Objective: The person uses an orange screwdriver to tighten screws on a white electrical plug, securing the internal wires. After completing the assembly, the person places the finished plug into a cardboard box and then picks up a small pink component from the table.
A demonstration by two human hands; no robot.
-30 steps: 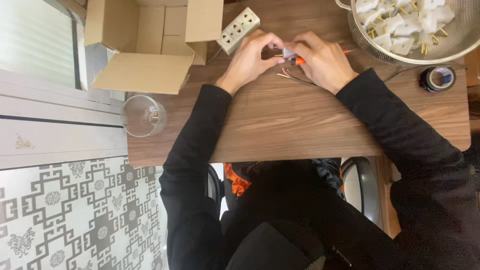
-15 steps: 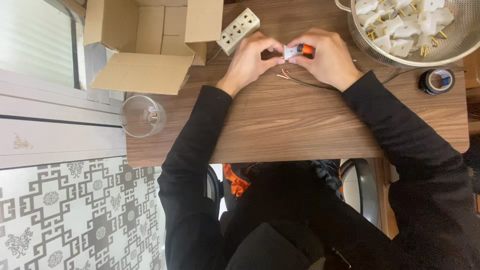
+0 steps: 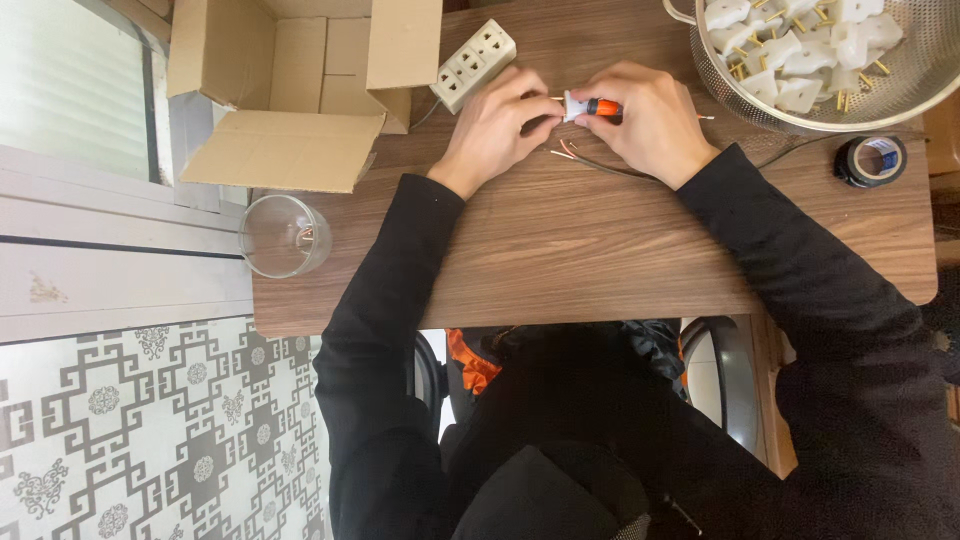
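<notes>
My left hand [image 3: 497,124] pinches a small white plug part [image 3: 574,104] above the wooden table [image 3: 600,260]. My right hand [image 3: 650,118] grips an orange-handled screwdriver [image 3: 603,107] whose tip meets that plug part between the two hands. Just below the hands a dark cable [image 3: 610,167] with bared copper strands lies on the table, its loose ends pointing left. A white power strip [image 3: 472,63] rests beside the left hand's fingers.
An open cardboard box [image 3: 300,90] sits at the table's far left, a clear drinking glass [image 3: 283,236] near the left edge. A metal colander [image 3: 900,85] holding several white plugs stands far right, with a roll of black tape [image 3: 870,160] below it.
The hands have drawn slightly closer together around the plug part and screwdriver. The view has shifted a little; the cable and other things stay put.
</notes>
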